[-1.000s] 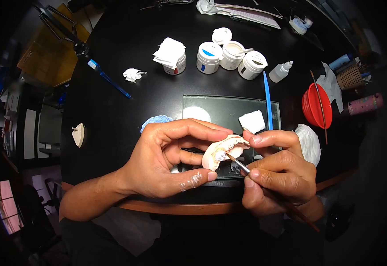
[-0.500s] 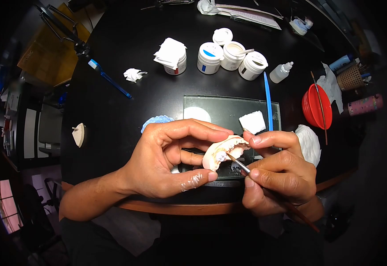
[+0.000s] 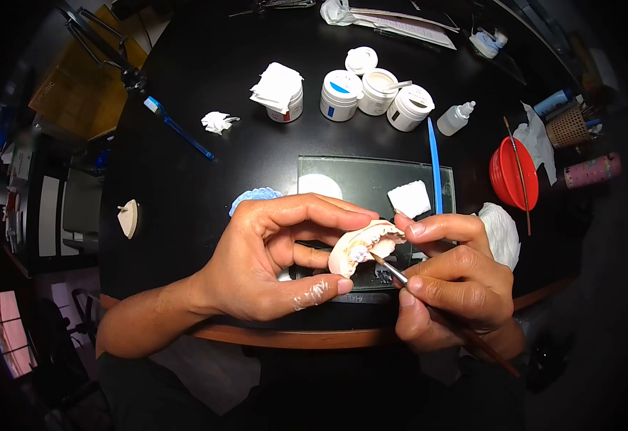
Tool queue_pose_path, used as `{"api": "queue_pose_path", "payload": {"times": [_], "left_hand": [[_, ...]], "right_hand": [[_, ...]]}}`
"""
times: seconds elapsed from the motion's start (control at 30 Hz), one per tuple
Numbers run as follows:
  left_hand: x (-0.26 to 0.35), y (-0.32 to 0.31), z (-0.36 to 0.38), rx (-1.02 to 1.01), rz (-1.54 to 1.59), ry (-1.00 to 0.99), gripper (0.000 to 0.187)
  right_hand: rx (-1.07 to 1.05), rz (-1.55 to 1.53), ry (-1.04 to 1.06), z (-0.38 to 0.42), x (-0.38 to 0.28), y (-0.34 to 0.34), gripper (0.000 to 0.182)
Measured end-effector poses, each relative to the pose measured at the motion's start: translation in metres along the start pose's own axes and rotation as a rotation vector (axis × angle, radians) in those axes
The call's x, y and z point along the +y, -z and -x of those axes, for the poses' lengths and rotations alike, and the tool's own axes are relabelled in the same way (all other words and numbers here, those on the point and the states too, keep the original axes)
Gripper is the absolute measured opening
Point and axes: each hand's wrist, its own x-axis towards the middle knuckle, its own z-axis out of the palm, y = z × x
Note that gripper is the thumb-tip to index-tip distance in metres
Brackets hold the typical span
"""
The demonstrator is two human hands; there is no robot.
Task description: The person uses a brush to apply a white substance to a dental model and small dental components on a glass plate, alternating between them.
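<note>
Over the near edge of the glass plate (image 3: pixel 371 172), the fingers of the left hand (image 3: pixel 253 255) are clamped on a plaster teeth model (image 3: pixel 340 253). It is a cream, curved arch, pinkish in parts, with a bumpy row of teeth and one whiter lump towards its near end. The right hand (image 3: pixel 465 281) has its fingers pinched around a brush (image 3: pixel 395 274), the tip beside that lump; contact cannot be told. Beyond the plate stand jars whose small print is unreadable: one (image 3: pixel 341 104) has a blue label patch, another (image 3: pixel 407 115) a black one, and a paper-topped jar (image 3: pixel 289 111) a red one. Far left of the plate, a yellowish box (image 3: pixel 88 79) shows letters ending "CUBIC". Farthest beyond the plate, a packet (image 3: pixel 407 30) carries pale print, too faint to read.
</note>
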Motion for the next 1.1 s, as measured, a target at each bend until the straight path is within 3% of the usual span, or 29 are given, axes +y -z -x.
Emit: {"api": "queue_pose_path", "payload": {"times": [1.1], "left_hand": [[-0.0014, 0.0004, 0.0007, 0.008, 0.002, 0.015, 0.051]], "right_hand": [[-0.003, 0.005, 0.001, 0.0001, 0.0002, -0.0008, 0.017]]}}
